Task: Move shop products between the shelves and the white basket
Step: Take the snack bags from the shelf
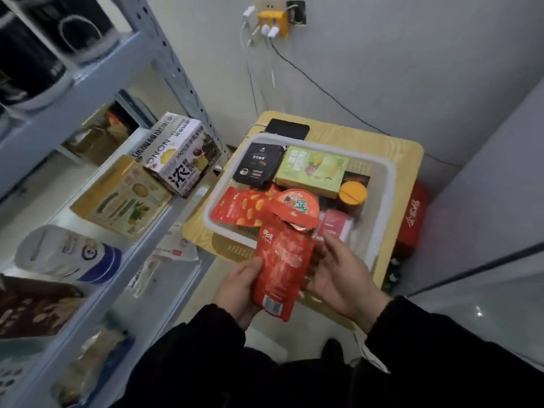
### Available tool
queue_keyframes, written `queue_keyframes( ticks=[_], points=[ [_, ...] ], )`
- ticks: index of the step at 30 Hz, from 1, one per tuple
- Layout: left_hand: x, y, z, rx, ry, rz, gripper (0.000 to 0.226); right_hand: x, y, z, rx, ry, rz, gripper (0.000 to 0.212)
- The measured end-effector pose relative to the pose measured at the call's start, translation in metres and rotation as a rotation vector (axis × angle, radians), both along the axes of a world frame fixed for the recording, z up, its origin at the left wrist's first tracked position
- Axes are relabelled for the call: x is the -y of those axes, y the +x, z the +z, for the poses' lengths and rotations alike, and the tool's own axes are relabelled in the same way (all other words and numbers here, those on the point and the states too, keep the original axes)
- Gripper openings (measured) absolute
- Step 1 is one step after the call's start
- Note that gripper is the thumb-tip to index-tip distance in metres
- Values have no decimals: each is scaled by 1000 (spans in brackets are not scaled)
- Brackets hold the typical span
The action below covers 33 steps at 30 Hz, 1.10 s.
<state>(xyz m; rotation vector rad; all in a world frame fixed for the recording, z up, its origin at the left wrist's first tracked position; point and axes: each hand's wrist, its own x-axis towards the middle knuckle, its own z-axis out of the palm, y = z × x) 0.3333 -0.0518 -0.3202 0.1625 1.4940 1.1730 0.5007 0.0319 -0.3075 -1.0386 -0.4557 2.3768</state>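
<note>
Both hands on it: left hand [238, 293] pinching the red snack pouch [279, 269], right hand [338, 275] cupping behind, lower centre, over the white basket [294, 139] rim. Next, probably shelving [97, 69] it left.

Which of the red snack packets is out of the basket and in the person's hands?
The red pouch with the barcode, held by left hand and right hand; the other red packet lies inside the white basket.
</note>
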Motion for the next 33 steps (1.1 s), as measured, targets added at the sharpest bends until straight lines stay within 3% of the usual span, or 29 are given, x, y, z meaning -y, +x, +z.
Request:
queue_keyframes(
  ticks=[3,6,9,14,16,20,23,26,31,33],
  points=[
    [-18,13,-10,-156,-72,-46,30,2,9,-10,142,194,93,22],
    [-33,25,-12,-295,-127,-193,20,0,9,-18,226,276,142,30],
    [-54,27,-5,-114,-151,-394,31,-11,8,-23,297,340,138,42],
    [-85,24,-3,149,-157,-274,48,-32,23,-29,587,430,-27,57],
    [-97,22,-7,146,-189,-310,53,-41,32,-34,756,444,-39,49],
    [-125,12,-15,-247,-156,-740,39,-55,40,-42,1072,450,-28,14],
    [-140,0,-15,-581,-27,-1110,40,-64,38,-45,1210,465,46,27],
    [-149,-4,-13,-1076,159,-1408,53,-69,32,-45,1292,460,97,41],
    [-171,-6,-19,-1447,581,-1606,58,-70,23,-43,1412,516,150,47],
    [-178,-4,-26,-1560,662,-1711,67,-68,20,-41,1456,586,179,43]
  ],
)
